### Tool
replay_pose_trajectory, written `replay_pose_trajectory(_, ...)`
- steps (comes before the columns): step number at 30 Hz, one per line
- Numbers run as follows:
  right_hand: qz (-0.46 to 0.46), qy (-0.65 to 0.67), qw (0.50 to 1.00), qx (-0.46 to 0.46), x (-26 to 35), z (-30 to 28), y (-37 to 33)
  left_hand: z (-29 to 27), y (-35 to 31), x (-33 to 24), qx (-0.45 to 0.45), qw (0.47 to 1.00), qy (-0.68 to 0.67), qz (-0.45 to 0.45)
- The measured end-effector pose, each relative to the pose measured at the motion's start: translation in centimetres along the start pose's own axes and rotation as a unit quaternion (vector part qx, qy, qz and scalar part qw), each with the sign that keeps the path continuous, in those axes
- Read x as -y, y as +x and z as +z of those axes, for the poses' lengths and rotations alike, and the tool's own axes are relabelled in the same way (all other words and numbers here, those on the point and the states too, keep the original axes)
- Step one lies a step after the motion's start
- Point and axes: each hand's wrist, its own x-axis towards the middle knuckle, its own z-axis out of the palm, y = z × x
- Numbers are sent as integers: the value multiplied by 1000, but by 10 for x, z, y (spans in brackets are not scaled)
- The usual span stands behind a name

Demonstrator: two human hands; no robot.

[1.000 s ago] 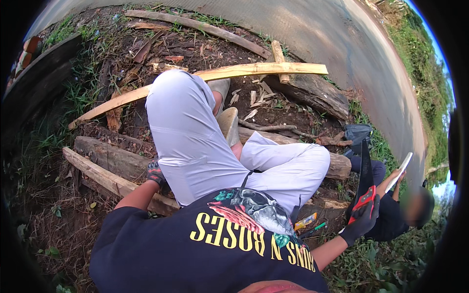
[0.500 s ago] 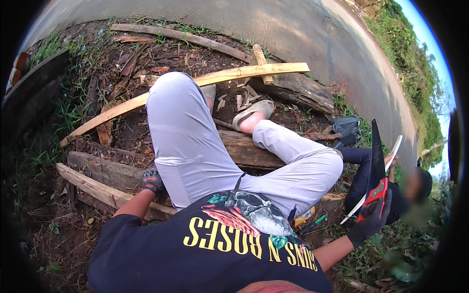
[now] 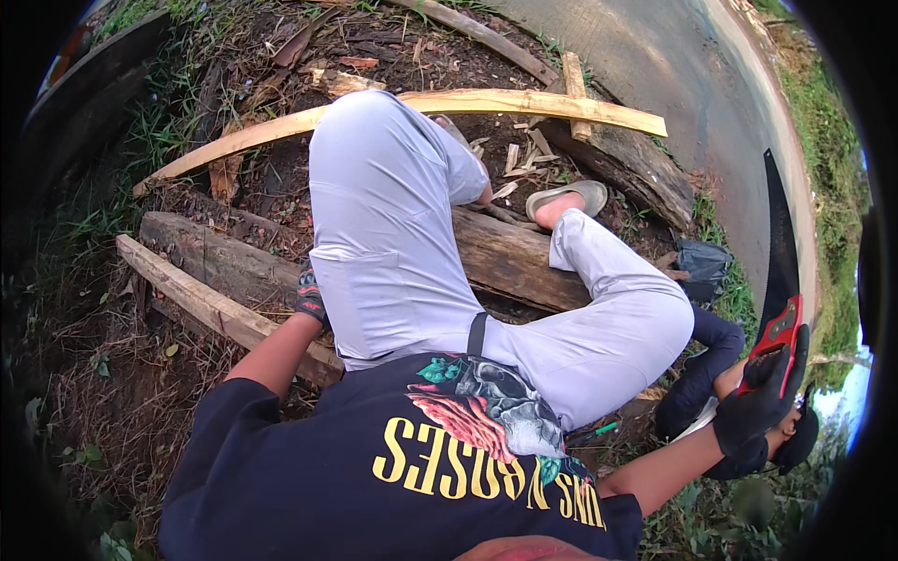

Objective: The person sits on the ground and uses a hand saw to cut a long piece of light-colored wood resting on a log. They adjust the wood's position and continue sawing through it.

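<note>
My right hand [image 3: 756, 404], in a dark glove, is closed around the red handle of a hand saw [image 3: 782, 245]. The black blade points up and away, raised off to my right beside the road. My left hand [image 3: 311, 295], in a black glove with red marks, is down next to my left thigh, close to an old log [image 3: 220, 254]; its fingers are mostly hidden. Across the ground in front of my legs lies a long, pale, curved wooden strip [image 3: 524, 105], touching neither hand. A short wood piece [image 3: 575, 93] crosses it near its right end.
Weathered logs [image 3: 510, 257] lie around my feet, with wood chips [image 3: 528, 159] scattered between. A squared beam [image 3: 196, 294] is at my left. Another person [image 3: 706, 374] sits close on my right, below the saw. A black plastic bag [image 3: 703, 266] rests near the road [image 3: 655, 56].
My right hand has carried the saw farther right and slightly upward. The view has shifted, so the ground and logs appear moved. My left hand stays beside my thigh.
</note>
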Motion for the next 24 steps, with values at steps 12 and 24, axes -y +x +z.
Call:
replay_pose_trajectory(12,-48,243,940,235,125,319,113,10,-17,-31,-16,995,-93,-32)
replay_pose_trajectory(24,14,302,851,430,205,528,87,-10,-24,-41,-32,984,-141,-107)
